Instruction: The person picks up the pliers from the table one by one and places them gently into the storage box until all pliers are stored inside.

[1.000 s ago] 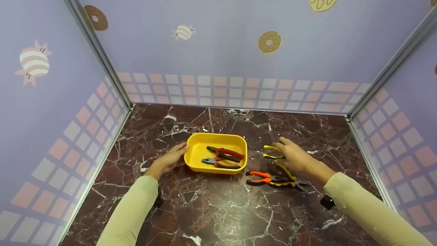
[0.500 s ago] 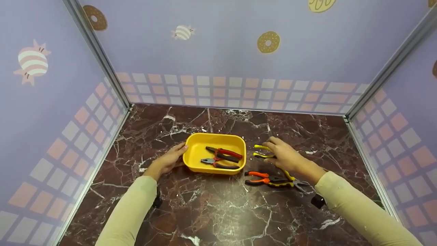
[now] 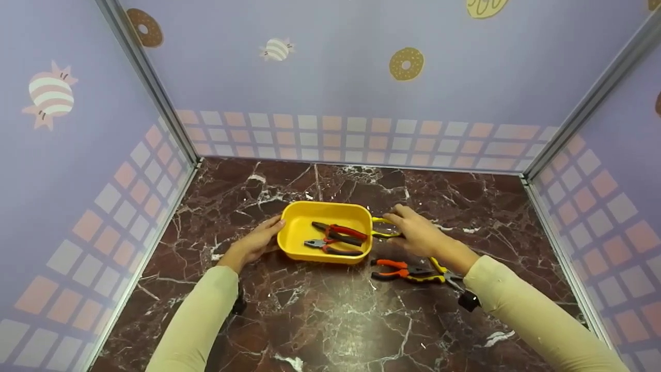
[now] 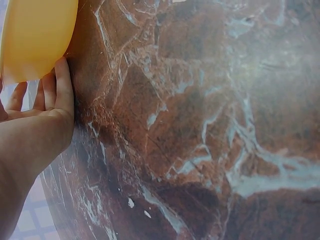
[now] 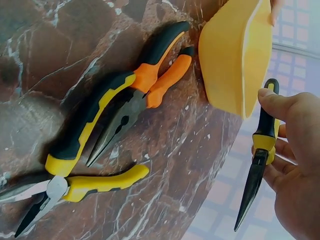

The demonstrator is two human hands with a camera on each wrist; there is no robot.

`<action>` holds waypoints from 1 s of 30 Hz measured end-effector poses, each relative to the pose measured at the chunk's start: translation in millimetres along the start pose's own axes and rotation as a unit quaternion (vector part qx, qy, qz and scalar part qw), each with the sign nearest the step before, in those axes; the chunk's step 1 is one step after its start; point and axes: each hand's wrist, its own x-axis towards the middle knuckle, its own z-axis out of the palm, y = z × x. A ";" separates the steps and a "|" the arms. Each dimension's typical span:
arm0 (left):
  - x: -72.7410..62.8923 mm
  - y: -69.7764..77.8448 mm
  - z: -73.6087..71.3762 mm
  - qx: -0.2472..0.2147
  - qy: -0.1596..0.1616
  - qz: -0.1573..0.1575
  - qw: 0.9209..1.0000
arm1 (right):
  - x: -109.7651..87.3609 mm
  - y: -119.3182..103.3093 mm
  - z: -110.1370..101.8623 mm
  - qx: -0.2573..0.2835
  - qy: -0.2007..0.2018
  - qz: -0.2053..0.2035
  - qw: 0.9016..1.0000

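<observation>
My left hand (image 3: 253,243) holds the left end of a yellow plastic bin (image 3: 295,227), thumb at its rim; the left wrist view shows its fingers against the bin's outside (image 4: 42,35). Inside lie two pairs of pliers, one with red-and-black handles (image 3: 348,231), the other (image 3: 316,243) with mostly black ones. My right hand (image 3: 418,232) grips needle-nose pliers (image 5: 262,132) with yellow-and-black handles. Those handles overlap the bin's right rim in the head view, and the jaws point away from the bin.
Orange-and-black long-nose pliers (image 3: 395,266) lie on the marbled tabletop (image 3: 330,320), right of the bin. Another yellow-and-black pair (image 5: 57,187) lies beside them, handles spread. Patterned purple panels (image 3: 330,77) enclose the back and sides.
My right hand has moved left with the yellow-and-black needle-nose pliers, up to the bin's right rim. The left hand and the bin have stayed in place.
</observation>
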 end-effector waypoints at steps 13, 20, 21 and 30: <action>0.1 -0.2 0.4 -0.004 -0.012 0.004 1.000 | 16.3 -11.3 6.6 0.018 -0.011 -0.017 1.000; 2.0 0.4 1.9 0.000 -0.004 -0.001 1.000 | 25.0 -16.3 12.3 0.028 -0.007 -0.034 0.999; 2.1 0.0 2.1 -0.002 -0.003 -0.005 1.000 | 25.8 -17.2 13.2 0.027 -0.008 -0.035 0.999; 2.1 2.4 2.3 0.006 0.005 -0.005 1.000 | 34.5 -27.3 20.1 0.031 -0.038 -0.018 0.999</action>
